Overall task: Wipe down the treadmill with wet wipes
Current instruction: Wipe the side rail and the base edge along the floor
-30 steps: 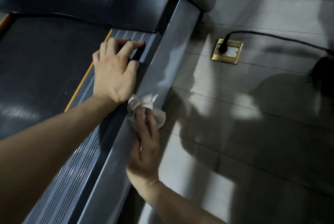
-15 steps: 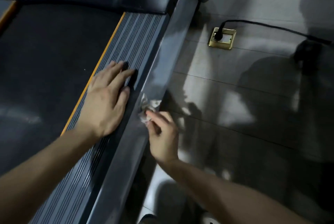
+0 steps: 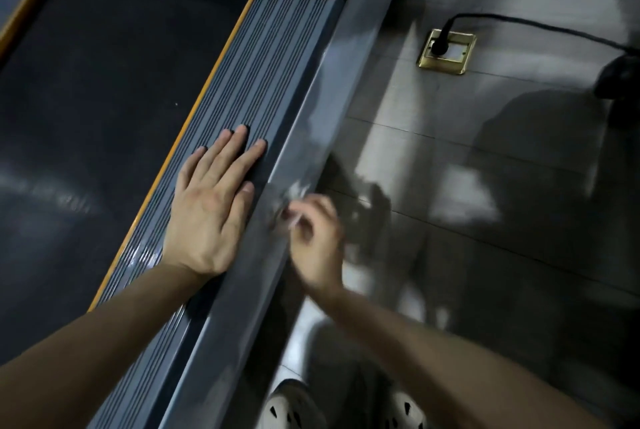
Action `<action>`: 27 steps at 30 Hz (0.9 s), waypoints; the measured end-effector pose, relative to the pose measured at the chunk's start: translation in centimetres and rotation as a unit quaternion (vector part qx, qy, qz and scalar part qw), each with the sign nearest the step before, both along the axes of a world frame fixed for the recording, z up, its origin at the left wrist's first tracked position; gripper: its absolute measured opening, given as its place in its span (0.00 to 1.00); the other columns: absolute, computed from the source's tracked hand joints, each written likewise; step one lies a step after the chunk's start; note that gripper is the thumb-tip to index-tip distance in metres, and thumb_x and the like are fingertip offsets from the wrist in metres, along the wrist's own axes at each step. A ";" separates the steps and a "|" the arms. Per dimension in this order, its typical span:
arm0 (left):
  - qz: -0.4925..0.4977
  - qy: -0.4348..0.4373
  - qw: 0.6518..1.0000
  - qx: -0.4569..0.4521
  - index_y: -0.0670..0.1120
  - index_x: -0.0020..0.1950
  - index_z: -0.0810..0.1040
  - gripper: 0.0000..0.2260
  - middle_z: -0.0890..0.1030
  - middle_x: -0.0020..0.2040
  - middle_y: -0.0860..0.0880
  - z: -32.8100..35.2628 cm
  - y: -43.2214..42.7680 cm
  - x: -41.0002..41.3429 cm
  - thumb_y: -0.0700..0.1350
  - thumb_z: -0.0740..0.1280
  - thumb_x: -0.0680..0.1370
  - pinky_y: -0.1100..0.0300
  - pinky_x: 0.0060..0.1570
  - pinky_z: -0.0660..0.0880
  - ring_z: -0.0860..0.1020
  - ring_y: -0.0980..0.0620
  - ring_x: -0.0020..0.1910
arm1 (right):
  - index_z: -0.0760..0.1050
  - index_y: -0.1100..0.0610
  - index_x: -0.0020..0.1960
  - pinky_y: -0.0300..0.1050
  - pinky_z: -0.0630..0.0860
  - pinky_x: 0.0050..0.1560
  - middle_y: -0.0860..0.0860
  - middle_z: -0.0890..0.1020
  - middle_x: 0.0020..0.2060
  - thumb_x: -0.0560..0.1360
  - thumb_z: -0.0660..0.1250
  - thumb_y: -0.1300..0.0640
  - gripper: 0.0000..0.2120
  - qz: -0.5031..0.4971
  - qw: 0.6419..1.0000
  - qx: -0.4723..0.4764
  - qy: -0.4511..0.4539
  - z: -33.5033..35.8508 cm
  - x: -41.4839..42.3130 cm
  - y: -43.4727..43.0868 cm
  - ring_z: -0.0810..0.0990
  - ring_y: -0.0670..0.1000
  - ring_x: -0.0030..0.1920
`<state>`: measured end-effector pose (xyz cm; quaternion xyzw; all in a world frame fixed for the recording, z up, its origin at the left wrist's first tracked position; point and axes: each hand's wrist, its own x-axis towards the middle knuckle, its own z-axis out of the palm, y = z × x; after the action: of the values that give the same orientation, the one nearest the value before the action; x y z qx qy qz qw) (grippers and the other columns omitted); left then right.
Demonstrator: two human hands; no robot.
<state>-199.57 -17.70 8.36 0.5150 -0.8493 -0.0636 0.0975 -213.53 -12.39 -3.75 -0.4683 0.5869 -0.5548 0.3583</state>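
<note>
The treadmill has a dark running belt (image 3: 104, 89), a ribbed grey foot rail (image 3: 273, 58) with an orange edge, and a smooth grey side frame (image 3: 332, 82) running diagonally. My left hand (image 3: 211, 210) lies flat on the ribbed rail, fingers straight. My right hand (image 3: 317, 238), blurred by motion, pinches a crumpled white wet wipe (image 3: 294, 195) against the outer face of the side frame.
Glossy grey floor tiles (image 3: 485, 221) lie to the right of the treadmill. A brass floor socket (image 3: 457, 60) holds a black plug whose cable (image 3: 540, 27) runs off to the right. My two perforated shoes (image 3: 294, 408) show at the bottom edge.
Both hands have slid back along the treadmill toward me. The wipe has travelled down the side frame with my right hand, and the view has pulled back, showing my shoes.
</note>
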 end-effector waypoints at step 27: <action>0.065 -0.062 0.996 -0.001 0.49 0.83 0.67 0.24 0.66 0.82 0.46 0.9 12.5 6.1 0.49 0.55 0.87 0.39 0.74 0.63 0.65 0.41 0.80 | 0.82 0.57 0.54 0.43 0.77 0.59 0.53 0.78 0.54 0.73 0.68 0.73 0.16 0.022 0.999 0.016 0.040 3.8 3.5 5.7 0.80 0.53 0.53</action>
<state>-193.43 -5.25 9.30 0.5721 -0.8183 -0.0245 0.0490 -210.03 -6.72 0.08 -0.4971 0.5992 -0.5185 0.3537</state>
